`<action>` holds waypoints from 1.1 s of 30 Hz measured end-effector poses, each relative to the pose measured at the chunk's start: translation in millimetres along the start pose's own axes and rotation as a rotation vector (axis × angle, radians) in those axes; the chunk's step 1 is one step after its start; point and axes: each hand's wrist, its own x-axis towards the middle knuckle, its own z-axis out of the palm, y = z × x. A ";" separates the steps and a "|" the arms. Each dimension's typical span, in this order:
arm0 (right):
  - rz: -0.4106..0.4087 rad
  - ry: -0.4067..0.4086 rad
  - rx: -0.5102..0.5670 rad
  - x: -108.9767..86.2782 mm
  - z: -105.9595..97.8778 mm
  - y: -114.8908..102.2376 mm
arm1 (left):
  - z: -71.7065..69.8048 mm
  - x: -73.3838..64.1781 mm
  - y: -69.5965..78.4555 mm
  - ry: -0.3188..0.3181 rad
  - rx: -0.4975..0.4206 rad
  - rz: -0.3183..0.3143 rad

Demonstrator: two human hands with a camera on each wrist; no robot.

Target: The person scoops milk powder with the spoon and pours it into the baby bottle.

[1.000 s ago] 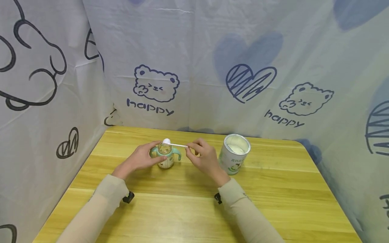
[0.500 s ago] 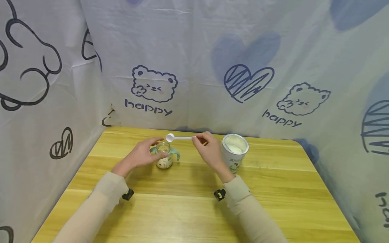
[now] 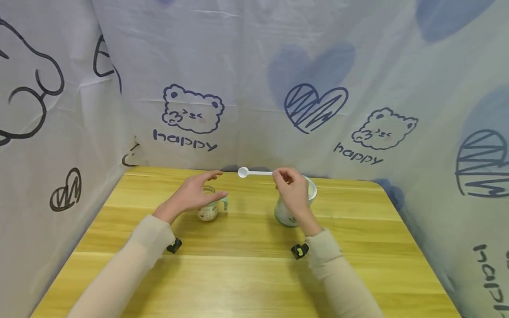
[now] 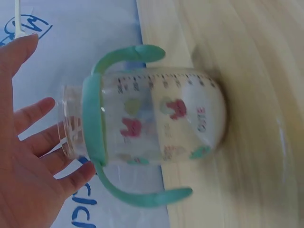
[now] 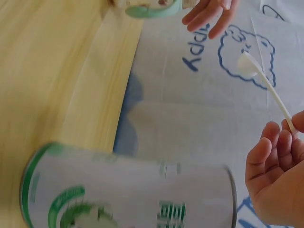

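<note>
My right hand point(image 3: 295, 193) pinches the end of a white, long-handled measuring scoop point(image 3: 243, 172), held level above the table; its bowl points left. Below and partly behind that hand stands a can of milk powder point(image 5: 128, 190), white with green print, its top open in the head view. My left hand point(image 3: 190, 195) has its fingers spread around the neck of a clear baby bottle point(image 4: 161, 114) with mint-green handles. Whether the fingers touch the bottle I cannot tell. The bottle stands upright, uncapped, with pale contents in its lower part.
The wooden table point(image 3: 238, 274) reaches back to a white cloth point(image 3: 254, 88) with blue drawings. Another cloth side hangs along the left. A small black wrist device point(image 3: 299, 251) shows under the right cuff, with another under the left.
The scoop has risen from over the bottle's mouth and moved right with my right hand, toward the can. My left hand has loosened from the bottle, its fingers lifting and spreading.
</note>
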 end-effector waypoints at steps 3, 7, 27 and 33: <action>0.018 0.037 -0.002 -0.5 -12.1 4.5 | 2.0 6.2 7.0 -0.009 -0.005 0.012; 0.044 0.083 -0.009 -2.0 -25.2 10.1 | 6.0 12.9 16.4 -0.025 -0.017 0.025; 0.099 0.277 -0.056 -6.9 -78.9 31.8 | 54.3 58.7 75.2 -0.115 -0.076 0.083; 0.105 0.303 -0.061 -9.2 -91.4 37.0 | 68.5 68.0 84.9 -0.138 -0.084 0.093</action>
